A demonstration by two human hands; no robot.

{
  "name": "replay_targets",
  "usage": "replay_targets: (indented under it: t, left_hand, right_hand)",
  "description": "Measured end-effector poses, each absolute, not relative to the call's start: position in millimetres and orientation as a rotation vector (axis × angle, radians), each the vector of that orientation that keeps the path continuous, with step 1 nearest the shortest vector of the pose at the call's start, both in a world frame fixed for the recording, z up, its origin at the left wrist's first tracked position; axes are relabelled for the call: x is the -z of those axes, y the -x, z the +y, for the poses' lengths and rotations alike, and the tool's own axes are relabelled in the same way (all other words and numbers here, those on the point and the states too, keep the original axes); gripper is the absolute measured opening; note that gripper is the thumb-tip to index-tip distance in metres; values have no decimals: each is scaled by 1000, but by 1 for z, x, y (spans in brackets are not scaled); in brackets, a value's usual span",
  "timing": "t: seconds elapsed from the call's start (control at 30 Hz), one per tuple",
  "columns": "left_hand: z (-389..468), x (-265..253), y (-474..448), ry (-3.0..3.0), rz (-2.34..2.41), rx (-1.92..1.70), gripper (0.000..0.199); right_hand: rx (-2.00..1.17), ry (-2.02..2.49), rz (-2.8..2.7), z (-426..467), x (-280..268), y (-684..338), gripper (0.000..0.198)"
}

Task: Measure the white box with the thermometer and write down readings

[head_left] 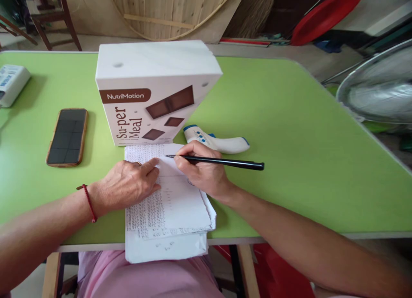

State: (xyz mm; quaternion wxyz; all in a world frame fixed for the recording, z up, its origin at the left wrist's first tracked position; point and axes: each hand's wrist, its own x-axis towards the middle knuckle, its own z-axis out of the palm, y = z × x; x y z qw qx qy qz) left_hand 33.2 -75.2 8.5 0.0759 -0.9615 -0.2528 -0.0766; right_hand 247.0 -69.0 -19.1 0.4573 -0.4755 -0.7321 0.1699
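Note:
A stack of white paper sheets (183,208), its left part covered in handwriting, lies at the front edge of the green table and juts a little over it. My left hand (128,184) rests on the written part, fingers stretched out and the index finger pointing towards the pen tip. Between the thumb and fingers of my right hand (204,169) is a black pen (231,162). Its tip is on or just above the upper part of the top sheet; I cannot tell whether it touches. The pen's back end points right.
Right behind the papers stands a white NutriMotion box (154,92). A white infrared thermometer (225,143) lies beyond my right hand. On the left are a phone (67,137) and a white device (13,84). The green table (289,161) has a fan (380,88) beyond its right edge.

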Motion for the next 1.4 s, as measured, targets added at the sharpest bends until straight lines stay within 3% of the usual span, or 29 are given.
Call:
replay_targets:
  t: [1.4]
  left_hand:
    - [-75,-10,-34,2893,-758,228,26]
  right_hand:
    - [-473,1190,-1830,-68,19,-247,14]
